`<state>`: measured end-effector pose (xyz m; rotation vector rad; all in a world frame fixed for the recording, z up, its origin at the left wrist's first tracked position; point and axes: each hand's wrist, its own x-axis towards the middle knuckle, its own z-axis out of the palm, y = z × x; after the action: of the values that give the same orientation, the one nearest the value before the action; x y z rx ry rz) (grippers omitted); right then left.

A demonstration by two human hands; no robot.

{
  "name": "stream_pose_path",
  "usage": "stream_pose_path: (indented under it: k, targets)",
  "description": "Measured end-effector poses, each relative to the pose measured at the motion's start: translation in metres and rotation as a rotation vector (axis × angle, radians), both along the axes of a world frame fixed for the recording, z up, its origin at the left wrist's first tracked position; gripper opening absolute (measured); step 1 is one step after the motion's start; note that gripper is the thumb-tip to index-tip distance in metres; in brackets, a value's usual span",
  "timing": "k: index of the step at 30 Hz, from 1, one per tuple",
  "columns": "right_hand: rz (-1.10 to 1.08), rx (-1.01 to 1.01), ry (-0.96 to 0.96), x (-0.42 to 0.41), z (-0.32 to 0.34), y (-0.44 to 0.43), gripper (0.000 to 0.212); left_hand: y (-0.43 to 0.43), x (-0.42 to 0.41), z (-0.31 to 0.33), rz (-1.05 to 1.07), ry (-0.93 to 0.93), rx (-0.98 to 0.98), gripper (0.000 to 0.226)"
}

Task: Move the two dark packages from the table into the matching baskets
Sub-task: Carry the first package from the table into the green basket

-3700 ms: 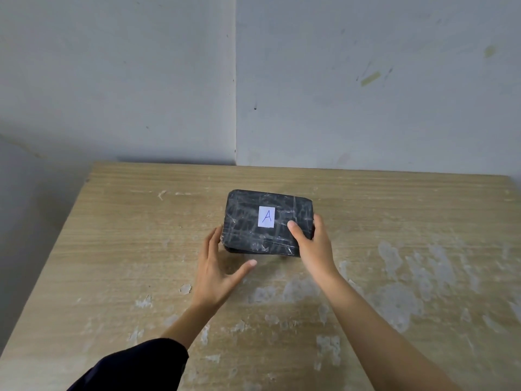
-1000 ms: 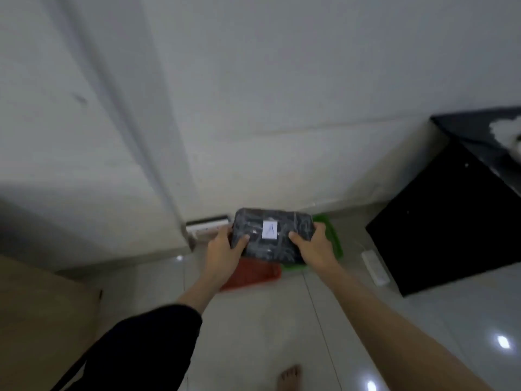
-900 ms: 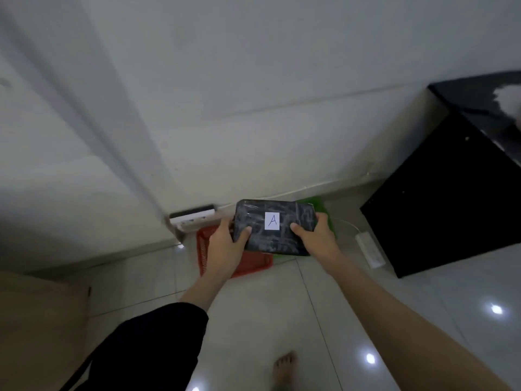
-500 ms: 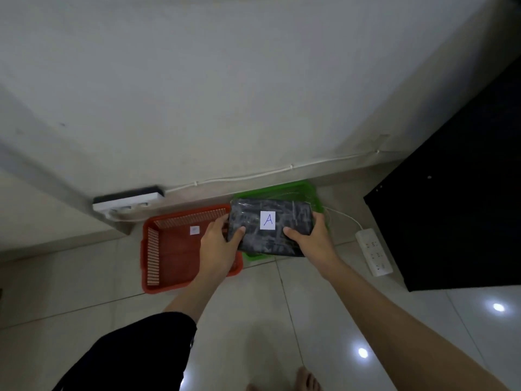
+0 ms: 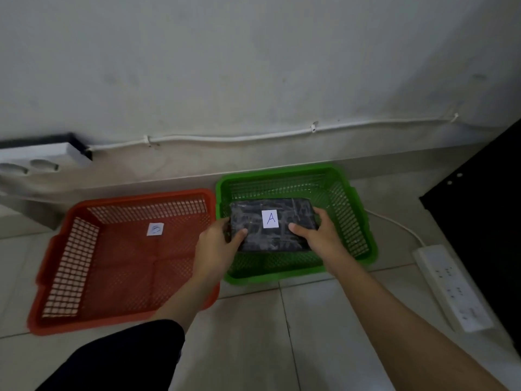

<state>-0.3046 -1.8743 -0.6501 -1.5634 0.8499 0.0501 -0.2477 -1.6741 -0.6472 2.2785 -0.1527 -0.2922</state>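
Note:
A dark wrapped package with a white label marked "A" is held flat over the inside of the green basket. My left hand grips its left end and my right hand grips its right end, thumbs on top. Whether the package touches the basket floor is unclear. To the left, touching the green one, the red basket lies on the floor with a small white label on its bottom. No second package is in view.
Both baskets stand on a tiled floor against a white wall with a cable along it. A white power strip lies right of the green basket, beside a black cabinet. Another socket strip sits at far left.
The package came off the table in both hands. The view has dropped toward the floor, and the package has gone from above the baskets' join down into the green basket.

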Motion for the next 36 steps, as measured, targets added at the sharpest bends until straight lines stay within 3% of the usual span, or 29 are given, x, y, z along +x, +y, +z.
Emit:
stream_pose_path:
  k: [7,11,13,16,21,28,33,36]
  targets:
    - [-0.053,0.097,-0.027,0.014,-0.064,-0.012,0.07,-0.013,0.013,-0.045,-0.071,-0.242,0.129,0.048]
    - [-0.03,0.088,-0.046,0.02,-0.076,-0.018,0.071,-0.014,0.016,-0.054,-0.161,-0.429,0.448,0.046]
    - [0.006,0.064,-0.04,0.026,-0.079,-0.021,0.073,-0.011,0.018,-0.057,-0.135,-0.519,0.517,0.051]
    - [0.051,0.054,-0.033,0.03,-0.083,-0.02,0.073,-0.008,0.021,-0.066,-0.076,-0.457,0.489,0.067]
    - [0.091,-0.019,-0.045,0.034,-0.091,-0.017,0.07,-0.007,0.023,-0.081,0.008,-0.335,0.179,0.068]
    - [0.139,-0.159,-0.035,0.043,-0.092,-0.009,0.064,-0.005,0.021,-0.08,0.034,-0.313,0.222,0.063]
    - [0.348,-0.531,-0.044,0.038,-0.09,-0.007,0.098,-0.007,0.022,-0.08,0.028,-0.305,0.244,0.06]
    - [0.483,-0.484,-0.021,0.04,-0.089,-0.002,0.108,-0.008,0.022,-0.08,0.028,-0.317,0.253,0.058]
